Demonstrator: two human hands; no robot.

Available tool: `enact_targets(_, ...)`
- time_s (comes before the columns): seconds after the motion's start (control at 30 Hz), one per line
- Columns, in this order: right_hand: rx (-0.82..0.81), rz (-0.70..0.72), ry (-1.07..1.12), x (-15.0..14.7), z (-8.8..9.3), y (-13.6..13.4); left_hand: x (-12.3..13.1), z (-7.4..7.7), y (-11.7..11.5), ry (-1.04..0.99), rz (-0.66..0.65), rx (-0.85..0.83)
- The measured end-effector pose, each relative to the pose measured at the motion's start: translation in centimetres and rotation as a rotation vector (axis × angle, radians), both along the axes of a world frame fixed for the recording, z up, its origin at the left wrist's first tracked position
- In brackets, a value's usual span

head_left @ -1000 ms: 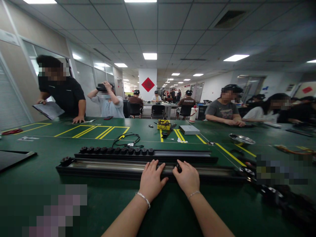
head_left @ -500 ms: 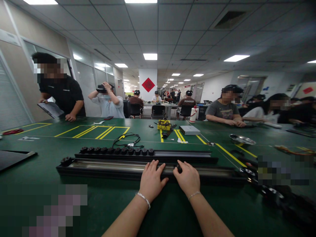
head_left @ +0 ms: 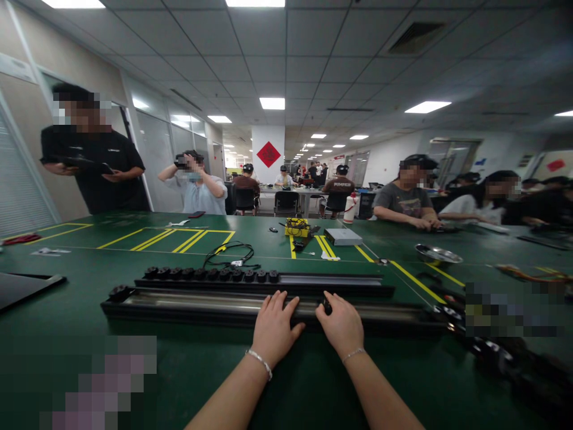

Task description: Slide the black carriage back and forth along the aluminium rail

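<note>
A long black rail (head_left: 188, 303) lies across the green table (head_left: 313, 382) in front of me. My left hand (head_left: 274, 327) rests flat on it, fingers stretched out and apart. My right hand (head_left: 342, 323) is beside it on the same rail, its fingers curled and pinched on a small black part (head_left: 327, 306). Just behind lies a second black rail (head_left: 331, 279), with a row of several black knobs (head_left: 210, 273) on its left half.
A black cable (head_left: 230, 254), a yellow box (head_left: 297, 227), a grey box (head_left: 343, 236) and a metal dish (head_left: 437, 254) lie farther back. A dark tray (head_left: 22, 285) sits at the left. Black parts (head_left: 496, 352) lie at the right. Other people stand and sit around the table.
My hands have stayed on the rail. The person at the far left has straightened up, lifting the hand off the table and holding the board in both hands.
</note>
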State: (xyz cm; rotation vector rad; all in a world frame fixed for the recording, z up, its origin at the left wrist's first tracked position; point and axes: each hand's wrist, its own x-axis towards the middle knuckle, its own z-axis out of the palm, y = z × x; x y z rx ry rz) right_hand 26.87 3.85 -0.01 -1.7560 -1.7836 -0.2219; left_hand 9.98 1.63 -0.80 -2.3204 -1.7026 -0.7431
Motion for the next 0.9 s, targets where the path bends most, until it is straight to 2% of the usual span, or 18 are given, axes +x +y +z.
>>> enact_targets(0.5, -0.026, -0.028, -0.006, -0.16, 0.42, -0.45, 0.00, -0.20, 0.13, -0.008, -0.008, 0.017)
enact_targets(0.9, -0.013, -0.017, -0.007, 0.25, 0.02, -0.23, 0.00, -0.09, 0.09, -0.007, -0.005, 0.019)
